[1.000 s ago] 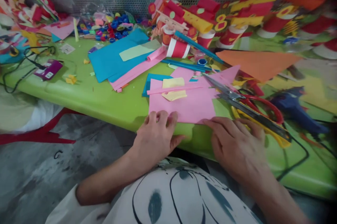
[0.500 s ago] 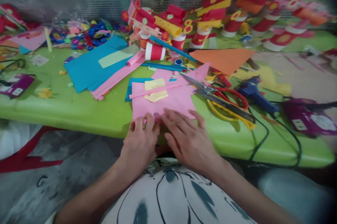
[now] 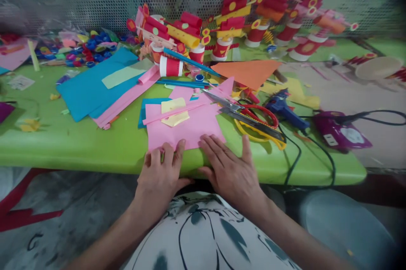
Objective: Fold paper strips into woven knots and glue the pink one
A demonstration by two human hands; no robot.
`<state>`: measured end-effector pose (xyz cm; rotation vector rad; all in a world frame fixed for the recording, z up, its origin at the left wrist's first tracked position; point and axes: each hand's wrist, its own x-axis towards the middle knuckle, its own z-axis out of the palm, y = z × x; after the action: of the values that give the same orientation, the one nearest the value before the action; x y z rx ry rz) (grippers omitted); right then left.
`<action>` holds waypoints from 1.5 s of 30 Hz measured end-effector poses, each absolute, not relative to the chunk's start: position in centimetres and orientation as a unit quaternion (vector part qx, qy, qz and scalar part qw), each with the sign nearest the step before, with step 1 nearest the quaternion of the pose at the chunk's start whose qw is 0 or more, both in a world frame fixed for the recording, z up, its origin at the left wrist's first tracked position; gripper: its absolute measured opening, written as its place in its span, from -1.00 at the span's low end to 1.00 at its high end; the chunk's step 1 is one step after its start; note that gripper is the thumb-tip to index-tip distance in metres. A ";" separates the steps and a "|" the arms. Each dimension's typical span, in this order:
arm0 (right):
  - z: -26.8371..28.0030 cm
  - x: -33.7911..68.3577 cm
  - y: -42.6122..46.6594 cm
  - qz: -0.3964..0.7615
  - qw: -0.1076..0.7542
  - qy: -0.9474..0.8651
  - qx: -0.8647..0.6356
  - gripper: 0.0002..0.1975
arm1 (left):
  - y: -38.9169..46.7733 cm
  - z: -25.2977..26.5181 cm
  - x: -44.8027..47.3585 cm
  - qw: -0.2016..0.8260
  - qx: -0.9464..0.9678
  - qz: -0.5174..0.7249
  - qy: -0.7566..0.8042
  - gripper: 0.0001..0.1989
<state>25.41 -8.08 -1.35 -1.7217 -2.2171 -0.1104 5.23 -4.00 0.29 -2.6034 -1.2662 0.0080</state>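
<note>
While both hands are working at the front edge of the tabletop [image 3: 95,147], a pink sheet [image 3: 199,128] is lying flat between that edge and the clutter behind. The left hand [image 3: 160,172] is resting bent fingertips on the sheet's near left corner, its thumb standing well away from the fingers, so it is pinching nothing. The right hand [image 3: 233,168] is spreading itself palm down, middle fingers side by side, little finger and thumb splayed wide, fingertips touching the sheet's near edge toward the right corner.

On the pink sheet a yellow scrap [image 3: 175,120] is lying, with a thin pink strip [image 3: 155,118] crossing over it. Blue paper [image 3: 141,113] is peeking out beyond the sheet's left side. To the right, red-handled scissors [image 3: 264,114] are overlapping a yellow-handled pair [image 3: 281,143], and a glue gun [image 3: 287,111] is lying past them. A purple box [image 3: 341,130] is sitting near the tabletop's right end. Larger blue sheets [image 3: 85,88] are spreading left of centre, a cup [image 3: 171,67] is lying on its side behind, and decorated cups [image 3: 222,50] are lining the back edge.
</note>
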 end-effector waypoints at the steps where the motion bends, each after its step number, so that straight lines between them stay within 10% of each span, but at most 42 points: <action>1: -1.3 25.8 -8.3 -0.047 0.162 -0.773 -0.611 -0.50 | -4.0 0.3 5.2 0.123 -0.892 0.004 -0.435 -0.09; 30: -1.1 26.0 -8.2 -0.098 0.197 -0.766 -0.605 -0.53 | -4.2 3.5 -2.1 0.225 -0.826 -0.157 -0.493 -0.21; 34: -0.9 25.6 -7.9 -0.078 0.199 -0.766 -0.606 -0.57 | -1.6 3.8 2.8 0.072 -0.929 -0.140 -0.334 -0.63; 45: -0.8 29.9 -8.2 -0.128 0.287 -0.676 -0.667 -0.72 | 2.4 2.5 6.9 -0.171 -0.915 -0.121 -0.344 -0.85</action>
<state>29.92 -8.20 -0.85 -1.7819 -1.8048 -0.3423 6.90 2.43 2.47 -3.2384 -1.2177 -0.4279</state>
